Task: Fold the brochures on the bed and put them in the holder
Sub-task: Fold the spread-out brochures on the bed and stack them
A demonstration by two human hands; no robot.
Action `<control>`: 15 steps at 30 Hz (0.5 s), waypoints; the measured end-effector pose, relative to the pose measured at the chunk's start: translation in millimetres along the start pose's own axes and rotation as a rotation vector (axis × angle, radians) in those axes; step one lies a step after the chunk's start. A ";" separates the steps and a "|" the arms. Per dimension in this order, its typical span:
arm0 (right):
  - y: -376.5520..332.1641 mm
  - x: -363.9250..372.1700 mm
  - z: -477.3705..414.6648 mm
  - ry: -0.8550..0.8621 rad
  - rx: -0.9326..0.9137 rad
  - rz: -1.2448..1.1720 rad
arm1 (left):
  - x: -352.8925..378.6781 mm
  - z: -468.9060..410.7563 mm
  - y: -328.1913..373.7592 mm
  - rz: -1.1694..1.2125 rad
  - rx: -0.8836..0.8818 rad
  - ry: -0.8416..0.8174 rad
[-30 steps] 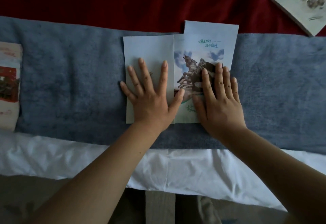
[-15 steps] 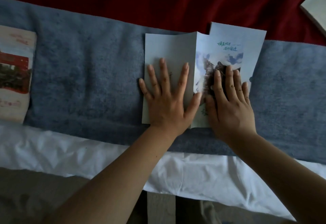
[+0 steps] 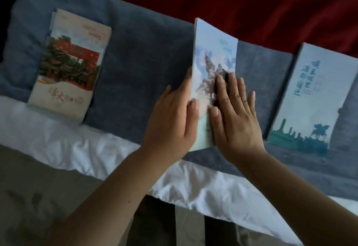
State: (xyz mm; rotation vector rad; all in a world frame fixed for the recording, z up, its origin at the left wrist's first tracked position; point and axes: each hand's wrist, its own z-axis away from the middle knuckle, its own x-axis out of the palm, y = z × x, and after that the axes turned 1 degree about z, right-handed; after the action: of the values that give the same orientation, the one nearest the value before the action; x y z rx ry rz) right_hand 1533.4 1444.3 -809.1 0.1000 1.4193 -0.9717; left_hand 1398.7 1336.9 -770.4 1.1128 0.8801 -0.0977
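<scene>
A pale blue brochure (image 3: pixel 214 56) with a dark statue picture lies folded into a narrow strip on the blue-grey towel (image 3: pixel 139 67). My left hand (image 3: pixel 172 114) grips its left edge, thumb on the cover and fingers curled behind the fold. My right hand (image 3: pixel 234 114) lies flat on the lower right of its cover, fingers spread. A folded red-and-cream brochure (image 3: pixel 67 63) rests on the towel to the left. A taller pale blue brochure (image 3: pixel 313 98) with teal script and a skyline lies to the right. No holder is in view.
A dark red blanket (image 3: pixel 251 3) covers the bed beyond the towel. A white sheet (image 3: pixel 81 149) hangs over the bed's near edge. Below it the floor (image 3: pixel 29 197) is dim and grey-brown.
The brochure's left panel has been folded over to the right, so it is now one narrow strip. My left hand moved from flat on that panel to gripping the folded edge. The view has shifted.
</scene>
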 end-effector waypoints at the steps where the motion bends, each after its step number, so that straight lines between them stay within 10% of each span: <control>1: -6.3 4.6 -2.6 -0.012 -0.008 0.009 | -9.5 0.5 -7.5 0.003 -0.014 0.009; 15: -34.8 58.2 -15.2 0.057 0.055 0.270 | 8.2 -3.2 -73.7 -0.430 0.006 -0.067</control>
State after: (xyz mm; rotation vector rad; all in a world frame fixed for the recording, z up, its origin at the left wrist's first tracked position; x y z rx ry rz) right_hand 1491.6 1402.2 -845.4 0.3534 1.3893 -0.7886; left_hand 1367.0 1307.4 -830.7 0.9063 1.0476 -0.4900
